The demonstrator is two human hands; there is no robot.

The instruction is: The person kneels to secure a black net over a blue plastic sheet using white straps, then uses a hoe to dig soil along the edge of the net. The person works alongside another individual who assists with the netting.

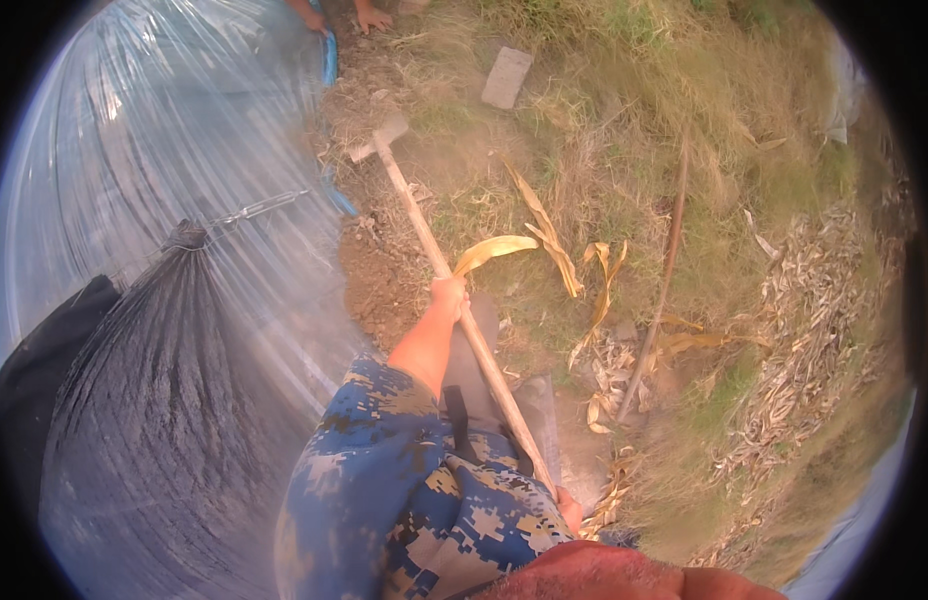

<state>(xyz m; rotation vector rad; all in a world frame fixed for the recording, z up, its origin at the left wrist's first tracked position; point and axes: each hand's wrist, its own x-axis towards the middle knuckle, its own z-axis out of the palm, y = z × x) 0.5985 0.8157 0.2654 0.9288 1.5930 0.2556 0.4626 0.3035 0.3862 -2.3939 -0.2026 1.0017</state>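
My left hand is wrapped around the wooden handle of a hoe, about midway along it. Lower in the view, my right hand holds the same handle near its rear end, partly hidden by my camouflage clothing and bare forearm. The metal hoe blade rests at the loose brown soil, along the edge of a clear plastic sheet. A long yellow dry leaf lies just beyond my left hand.
A co-worker's hands are at the top, near a blue strip. A brick and a long wooden stick lie on the grass. Gathered dark material is tied at left; dry husks cover ground at right.
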